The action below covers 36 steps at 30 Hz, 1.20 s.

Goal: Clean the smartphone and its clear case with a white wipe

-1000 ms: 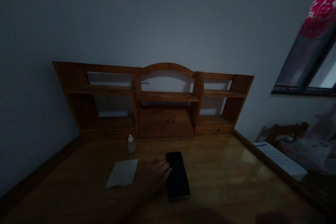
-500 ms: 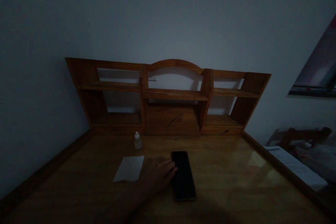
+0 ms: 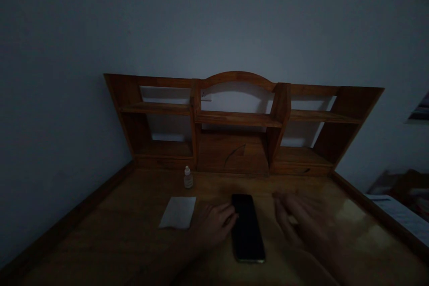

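Left hand [image 3: 216, 223] seemingly touches phone [image 3: 248, 232] edge; right [image 3: 300, 216] apart.

A single head-worn camera is looking forward and down from above and behind the bare left hand [image 3: 216, 224] and the bare right hand [image 3: 301, 218], which are showing low in the view. It is sitting far enough back to be taking in much of the flat brown wooden bench [image 3: 127, 223] around them, and is facing the brown wooden shelf unit with an arched top [image 3: 239, 119] and the plain grey wall [image 3: 214, 18] beyond them.
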Each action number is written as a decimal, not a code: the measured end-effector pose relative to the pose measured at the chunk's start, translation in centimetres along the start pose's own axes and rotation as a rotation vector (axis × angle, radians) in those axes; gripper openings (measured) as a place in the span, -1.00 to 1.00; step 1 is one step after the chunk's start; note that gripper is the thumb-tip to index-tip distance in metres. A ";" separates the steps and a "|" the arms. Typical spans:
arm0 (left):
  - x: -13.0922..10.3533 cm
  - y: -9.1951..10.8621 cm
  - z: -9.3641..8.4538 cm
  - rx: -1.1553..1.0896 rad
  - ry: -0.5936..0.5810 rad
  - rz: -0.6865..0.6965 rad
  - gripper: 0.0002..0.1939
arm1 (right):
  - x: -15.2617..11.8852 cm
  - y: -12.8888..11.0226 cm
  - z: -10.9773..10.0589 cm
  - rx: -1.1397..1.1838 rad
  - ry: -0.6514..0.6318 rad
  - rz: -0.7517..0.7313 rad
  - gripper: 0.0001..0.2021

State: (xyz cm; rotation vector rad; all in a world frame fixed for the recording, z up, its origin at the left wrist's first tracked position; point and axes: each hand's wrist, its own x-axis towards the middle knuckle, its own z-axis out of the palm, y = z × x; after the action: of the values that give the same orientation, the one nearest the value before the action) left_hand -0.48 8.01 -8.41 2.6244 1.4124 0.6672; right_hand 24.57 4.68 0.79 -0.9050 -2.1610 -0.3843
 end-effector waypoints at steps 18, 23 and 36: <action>0.1 -0.2 0.1 -0.305 0.056 -0.247 -0.59 | -3.0 3.6 10.5 0.457 -0.437 0.576 -0.48; 0.2 -0.2 -0.1 -0.397 0.074 -0.290 -0.58 | -3.5 3.9 11.2 0.422 -0.447 0.667 -0.46; -0.3 1.4 1.9 -1.081 -0.055 -0.456 -0.45 | -3.5 3.4 11.3 0.415 -0.479 0.571 -0.63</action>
State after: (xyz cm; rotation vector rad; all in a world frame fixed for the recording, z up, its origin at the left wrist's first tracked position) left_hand 1.20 7.24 -9.81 1.4268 1.0888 0.9192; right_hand 22.69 11.27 -9.42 -1.3972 -2.1365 0.5940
